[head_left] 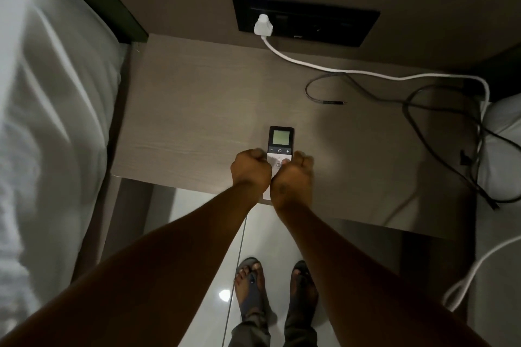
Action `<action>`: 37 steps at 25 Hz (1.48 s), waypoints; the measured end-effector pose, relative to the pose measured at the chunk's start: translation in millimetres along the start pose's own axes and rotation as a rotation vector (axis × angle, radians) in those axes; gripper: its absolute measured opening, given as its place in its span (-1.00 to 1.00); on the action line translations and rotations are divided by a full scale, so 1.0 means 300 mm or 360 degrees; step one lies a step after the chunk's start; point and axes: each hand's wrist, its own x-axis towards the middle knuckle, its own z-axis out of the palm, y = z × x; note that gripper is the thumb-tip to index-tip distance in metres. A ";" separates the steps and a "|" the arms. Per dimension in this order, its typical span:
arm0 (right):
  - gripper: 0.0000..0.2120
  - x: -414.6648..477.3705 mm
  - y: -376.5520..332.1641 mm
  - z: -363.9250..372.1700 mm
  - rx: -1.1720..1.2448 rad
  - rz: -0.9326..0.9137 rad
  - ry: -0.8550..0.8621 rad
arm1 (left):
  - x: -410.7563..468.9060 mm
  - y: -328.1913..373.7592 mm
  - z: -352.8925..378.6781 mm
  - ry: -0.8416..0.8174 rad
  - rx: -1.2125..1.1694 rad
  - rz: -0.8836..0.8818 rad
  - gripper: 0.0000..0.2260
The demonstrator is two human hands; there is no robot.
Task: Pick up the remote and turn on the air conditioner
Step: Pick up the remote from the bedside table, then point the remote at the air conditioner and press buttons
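A slim white remote (280, 146) with a dark top, a small screen and a power button sits between my two hands, above the front edge of the bedside table (183, 110). My left hand (250, 169) is curled against its left side. My right hand (293, 177) grips its right side, thumb resting on the lower buttons. The remote's lower half is mostly hidden by my hands. No air conditioner is in view.
A black wall socket panel (338, 22) holds a white plug (263, 25) whose white cable (366, 73) runs right across the table. Dark cables (439, 132) loop on the right. A bed with white sheets (50, 110) is on the left, a pillow (501, 132) on the right.
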 end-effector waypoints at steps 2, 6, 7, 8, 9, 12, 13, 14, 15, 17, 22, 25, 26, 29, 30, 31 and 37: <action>-0.59 0.013 -0.017 0.008 0.0174 0.0045 0.0141 | 0.017 0.003 0.009 -0.0037 -0.0051 -0.0094 -0.84; -0.59 0.039 -0.039 0.016 0.0579 0.0399 0.0195 | 0.025 -0.006 -0.001 -0.0264 -0.0133 -0.0155 -0.87; -0.59 0.037 -0.042 0.019 0.0628 0.0415 0.0183 | 0.014 -0.006 -0.004 -0.0267 -0.0163 -0.0170 -0.87; -0.60 0.034 -0.042 0.016 0.0675 0.0433 0.0172 | -0.002 -0.006 -0.007 -0.0259 -0.0226 -0.0185 -0.88; -0.60 0.030 -0.041 0.009 0.0713 0.0469 0.0151 | -0.016 -0.012 -0.011 -0.0252 -0.0273 -0.0186 -0.87; -0.62 0.015 -0.035 -0.041 0.0752 0.0576 -0.0014 | -0.051 -0.013 -0.045 -0.0260 -0.0191 -0.0073 -0.82; -0.63 0.007 -0.040 -0.069 0.0766 0.0589 -0.0048 | -0.067 -0.004 -0.059 -0.0260 -0.0164 -0.0009 -0.83; -0.64 -0.005 -0.048 -0.101 0.0796 0.0594 -0.0053 | -0.085 0.011 -0.074 -0.0248 -0.0150 0.0053 -0.84; -0.66 -0.022 -0.063 -0.137 0.0837 0.0590 -0.0039 | -0.108 0.034 -0.090 -0.0211 -0.0128 0.0119 -0.84; -0.67 -0.067 -0.121 -0.233 0.0911 0.0541 0.0016 | -0.172 0.115 -0.137 -0.0115 -0.0103 0.0293 -0.82; -0.72 -0.275 -0.442 -0.743 0.1086 0.0223 0.0216 | -0.423 0.539 -0.442 -0.0008 -0.0275 0.0928 -0.77; -0.71 -0.461 -0.733 -1.172 0.1132 -0.0027 0.0351 | -0.613 0.929 -0.727 0.0139 -0.0285 0.1331 -0.76; -0.70 -0.541 -0.842 -1.331 0.1147 -0.0144 0.0423 | -0.696 1.076 -0.836 0.0216 -0.0290 0.1481 -0.75; -0.71 -0.850 -1.179 -1.819 0.1241 -0.0595 0.0626 | -1.003 1.495 -1.219 0.0474 -0.0297 0.1926 -0.75; -0.71 -0.970 -1.274 -1.964 0.1238 -0.0739 0.0675 | -1.118 1.611 -1.346 0.0583 -0.0275 0.2060 -0.76; -0.72 -1.082 -1.355 -2.093 0.1245 -0.0864 0.0729 | -1.227 1.710 -1.458 0.0703 -0.0256 0.2195 -0.76; -0.74 -1.624 -1.598 -2.533 0.1369 -0.1319 0.0925 | -1.737 2.014 -1.909 0.1417 0.0047 0.2663 -0.64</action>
